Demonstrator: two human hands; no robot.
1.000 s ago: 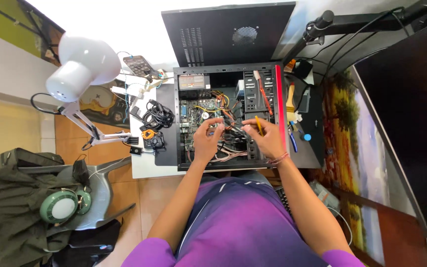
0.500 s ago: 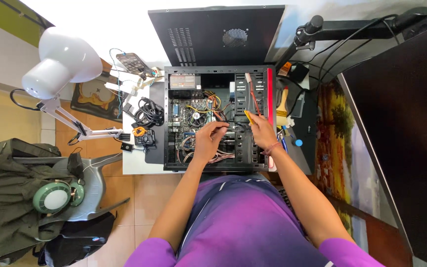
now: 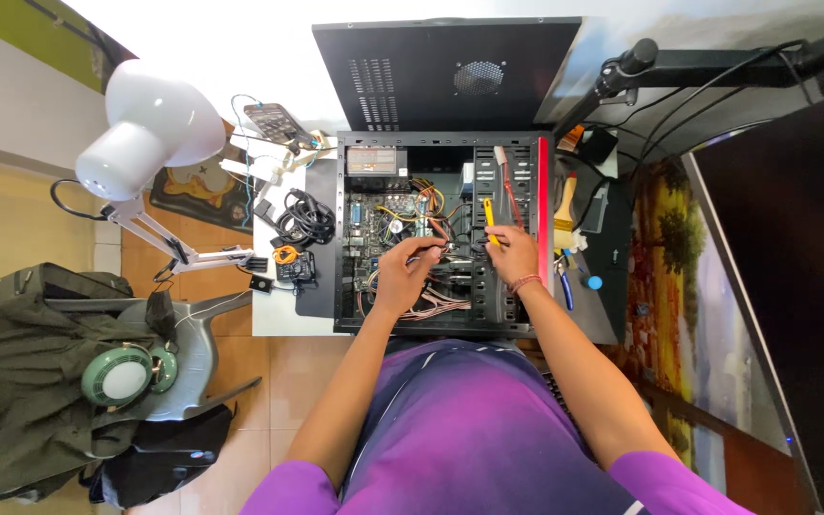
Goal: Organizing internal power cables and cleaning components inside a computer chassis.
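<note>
Seen from the head camera, an open computer case (image 3: 436, 234) is lying on its side on a white table (image 3: 274, 315), its inside facing up. Both hands are reaching down into it. The left hand (image 3: 401, 278) is sitting over the middle of the board, its fingers pinching at a bundle of thin wires (image 3: 436, 303) that is trailing toward the near edge of the case; what exactly is between the fingertips is too small to tell. The right hand (image 3: 512, 256) is clenching a yellow-handled tool (image 3: 489, 219), which is pointing away from the person toward the drive bays beside the red strip (image 3: 543, 224) on the case wall. A cord band is sitting on the right wrist.

The removed black side panel (image 3: 445, 72) is lying just beyond the case, its vent grilles facing up. To the left of the case, a coil of black cable (image 3: 305, 217) and a small orange-and-black gadget (image 3: 288, 259) are resting on the table, with a phone (image 3: 274, 122) farther back. A white desk lamp (image 3: 150, 129) is hanging over the table's left end. To the right of the case, a brush (image 3: 565, 210) and a blue-handled tool (image 3: 565, 286) are lying on a dark mat. A black monitor arm (image 3: 717, 67) is crossing the top right, and a dark screen (image 3: 793, 286) is filling the right edge. On the floor at left, a grey chair (image 3: 188, 348) is carrying a dark green bag (image 3: 11, 381) and green headphones (image 3: 126, 377).
</note>
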